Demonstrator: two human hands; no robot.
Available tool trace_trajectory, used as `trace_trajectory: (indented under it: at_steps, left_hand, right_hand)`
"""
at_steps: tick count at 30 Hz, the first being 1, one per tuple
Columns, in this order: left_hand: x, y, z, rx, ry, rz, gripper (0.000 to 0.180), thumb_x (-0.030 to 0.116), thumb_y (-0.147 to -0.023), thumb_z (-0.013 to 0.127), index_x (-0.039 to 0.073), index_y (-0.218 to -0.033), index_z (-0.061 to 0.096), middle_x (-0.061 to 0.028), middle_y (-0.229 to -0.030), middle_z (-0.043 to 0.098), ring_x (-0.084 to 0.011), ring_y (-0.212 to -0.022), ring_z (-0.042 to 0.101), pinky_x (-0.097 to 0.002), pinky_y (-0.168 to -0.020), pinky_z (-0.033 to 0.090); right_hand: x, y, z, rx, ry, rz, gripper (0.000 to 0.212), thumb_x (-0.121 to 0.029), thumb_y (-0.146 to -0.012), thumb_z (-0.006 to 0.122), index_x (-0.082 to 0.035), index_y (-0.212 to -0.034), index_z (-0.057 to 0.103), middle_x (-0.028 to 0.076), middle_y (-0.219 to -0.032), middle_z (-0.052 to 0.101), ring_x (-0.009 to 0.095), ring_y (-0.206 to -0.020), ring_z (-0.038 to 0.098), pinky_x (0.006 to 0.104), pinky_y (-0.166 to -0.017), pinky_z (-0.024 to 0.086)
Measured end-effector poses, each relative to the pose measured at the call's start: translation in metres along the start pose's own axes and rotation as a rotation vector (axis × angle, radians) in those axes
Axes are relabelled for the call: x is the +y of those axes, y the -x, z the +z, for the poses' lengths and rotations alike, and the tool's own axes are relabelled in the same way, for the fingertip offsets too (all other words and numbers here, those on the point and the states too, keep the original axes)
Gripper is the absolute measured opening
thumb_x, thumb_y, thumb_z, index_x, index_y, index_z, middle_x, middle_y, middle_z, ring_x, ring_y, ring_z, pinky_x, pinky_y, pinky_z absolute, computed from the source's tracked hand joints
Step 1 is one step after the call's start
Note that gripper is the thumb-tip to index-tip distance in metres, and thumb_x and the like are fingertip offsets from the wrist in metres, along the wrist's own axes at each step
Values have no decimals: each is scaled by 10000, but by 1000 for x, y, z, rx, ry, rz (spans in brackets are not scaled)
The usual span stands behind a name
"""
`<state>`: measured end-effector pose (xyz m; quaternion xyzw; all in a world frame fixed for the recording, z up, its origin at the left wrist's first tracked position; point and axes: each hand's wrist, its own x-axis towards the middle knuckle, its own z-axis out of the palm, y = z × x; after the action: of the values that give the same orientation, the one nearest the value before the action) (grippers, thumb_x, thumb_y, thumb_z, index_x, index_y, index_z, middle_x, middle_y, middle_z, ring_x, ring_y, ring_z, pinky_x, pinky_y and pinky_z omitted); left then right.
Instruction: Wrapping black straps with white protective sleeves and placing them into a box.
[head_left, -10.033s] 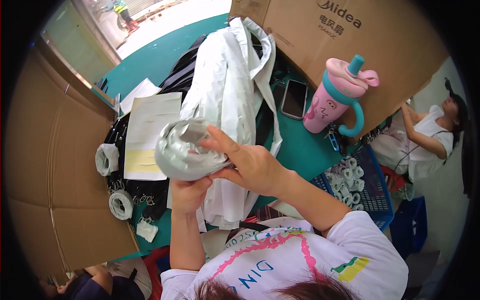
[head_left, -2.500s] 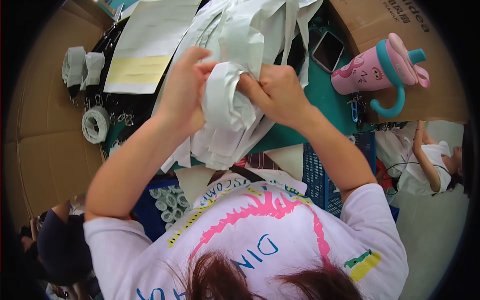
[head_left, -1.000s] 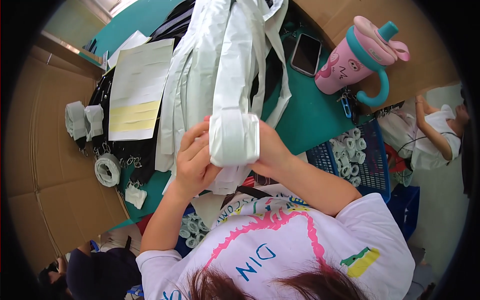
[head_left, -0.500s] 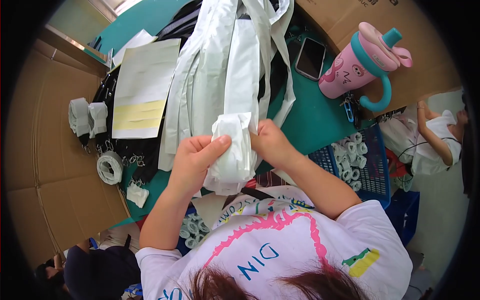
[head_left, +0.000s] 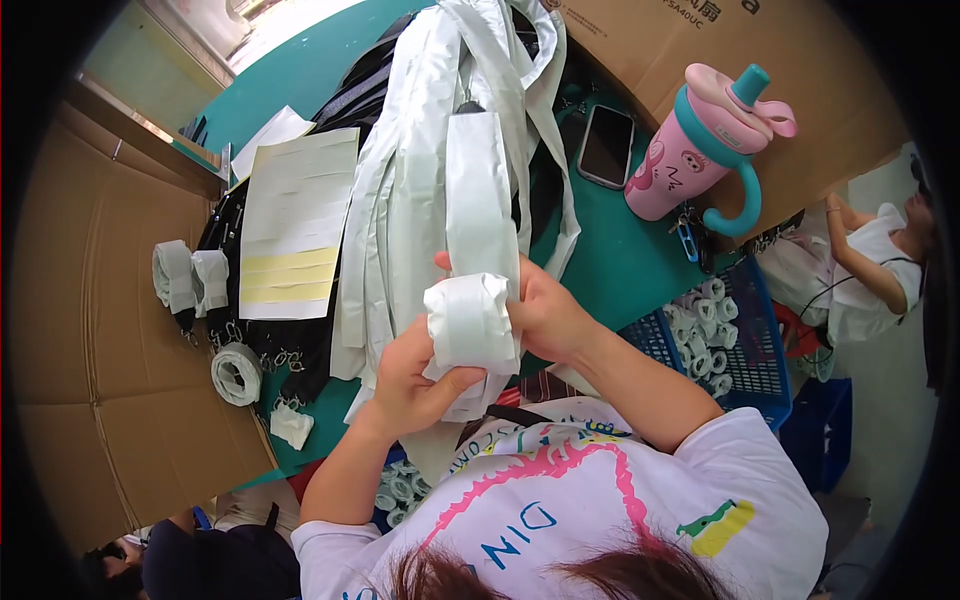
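Observation:
In front of my body is a rolled-up strap in a white plastic sleeve (head_left: 470,325), its unrolled length running up over the pile. My left hand (head_left: 412,382) grips the roll's left side, its thumb along the lower edge and the other fingers partly hidden behind. From the right, my right hand (head_left: 548,308) closes round the roll and strap, with a fingertip showing at the strap's left edge. Most of that hand's fingers are hidden behind the white sleeve. Under and beyond both hands lies a long bundle of white-sleeved straps (head_left: 400,200).
A sheet with yellow bands (head_left: 300,220) lies left on black straps with metal clips. Finished rolls (head_left: 236,374) sit near the cardboard (head_left: 130,350). Right are a phone (head_left: 606,146), a pink tumbler (head_left: 690,150) and a blue basket of rolls (head_left: 770,340). Another person (head_left: 870,260) sits beyond.
The roll has turned and looks more compact. My left hand shifted down, its thumb going from the roll's face to its lower edge. The view has tilted slightly.

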<state>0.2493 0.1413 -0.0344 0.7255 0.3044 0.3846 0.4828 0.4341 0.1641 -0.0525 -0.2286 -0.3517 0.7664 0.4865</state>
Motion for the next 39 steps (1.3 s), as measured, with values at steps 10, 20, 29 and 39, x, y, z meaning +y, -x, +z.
trace_trajectory:
  at_steps: [10,20,29,39]
  left_hand:
    - [3,-5,-13,-150,801,-612,371,191,-802,689,-36,-1077,584,-91,-967,643,-145,-844,614,-285,-791,481]
    - [-17,-16,-31,-148,406,-408,449,362,-890,544,-32,-1105,573,-60,-1028,618,-110,-929,571,-282,-793,462]
    - [25,-23,-30,229,520,-292,272,172,-860,639,-40,-1028,610,-45,-890,645,-70,-765,589,-218,-682,482]
    - [14,-2,-42,522,349,-108,260,239,-838,667,4,-949,661,-13,-775,644,-37,-679,518,-208,-597,424]
  right_hand:
    - [-20,4,-15,-176,682,-107,388,-13,-742,639,-16,-1127,596,101,-1096,631,188,-993,606,302,-860,460]
    - [-50,-49,-21,-541,1347,-609,416,29,-722,606,-83,-1123,619,110,-1131,616,273,-975,625,306,-839,492]
    - [-22,-27,3,239,696,-441,369,-199,-903,527,-21,-1223,479,127,-1182,530,171,-1072,510,303,-898,424]
    - [16,-20,73,204,1158,-508,424,-290,-803,667,24,-1077,590,209,-1274,439,328,-1138,479,369,-957,371]
